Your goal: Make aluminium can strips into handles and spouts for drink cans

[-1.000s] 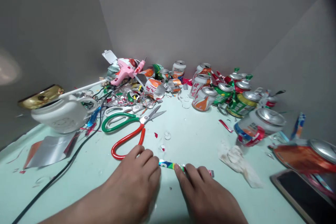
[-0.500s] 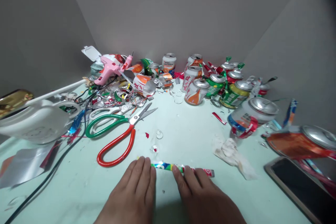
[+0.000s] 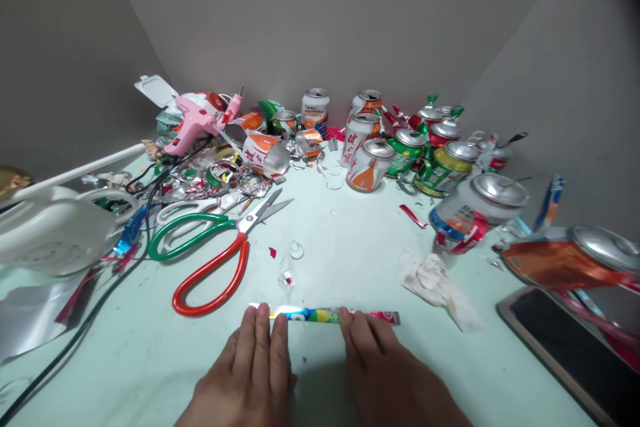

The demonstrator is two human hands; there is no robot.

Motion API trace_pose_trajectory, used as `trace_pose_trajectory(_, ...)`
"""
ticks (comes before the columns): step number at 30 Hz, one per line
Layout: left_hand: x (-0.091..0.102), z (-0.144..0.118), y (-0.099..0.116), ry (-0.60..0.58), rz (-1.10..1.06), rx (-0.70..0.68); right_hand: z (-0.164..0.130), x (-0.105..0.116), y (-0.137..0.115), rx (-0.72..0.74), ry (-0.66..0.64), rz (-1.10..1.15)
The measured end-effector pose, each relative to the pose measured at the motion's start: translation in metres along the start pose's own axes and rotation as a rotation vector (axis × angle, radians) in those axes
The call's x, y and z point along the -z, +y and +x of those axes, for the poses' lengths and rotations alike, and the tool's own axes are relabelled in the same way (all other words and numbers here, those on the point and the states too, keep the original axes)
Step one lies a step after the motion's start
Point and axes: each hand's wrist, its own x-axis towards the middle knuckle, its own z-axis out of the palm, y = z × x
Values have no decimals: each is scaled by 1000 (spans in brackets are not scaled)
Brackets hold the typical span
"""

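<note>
A narrow strip of printed can metal, blue, yellow, green and red, lies crosswise on the table in front of me. My left hand rests palm down with its fingers stretched out, the tips on the strip's left part. On the right part lie the fingertips of my right hand, also flat and extended. The strip's middle shows between the hands, and its red end sticks out past my right fingers. Scissors with one green and one red handle lie half open beyond my left hand.
Several drink cans stand at the back and right. A pink glue gun sits over metal scraps at the back left. A white cup and a black cord are at left; crumpled tissue and a phone at right.
My left fingers have spread slightly apart and uncovered more of the strip's left end. The right fingertips have shifted a little to the right along the strip. The view has moved slightly.
</note>
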Motion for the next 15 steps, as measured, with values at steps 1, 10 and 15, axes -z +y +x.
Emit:
trace_pose_trajectory(1,0,1,1,-6,0,6,0,0,-1,-7,-17,8)
trace_pose_trajectory(10,12,17,13,-83,49,92,9,23,0,4,95,-150)
trace_pose_trajectory(15,17,24,18,-191,-44,240,9,16,0,32,84,-134)
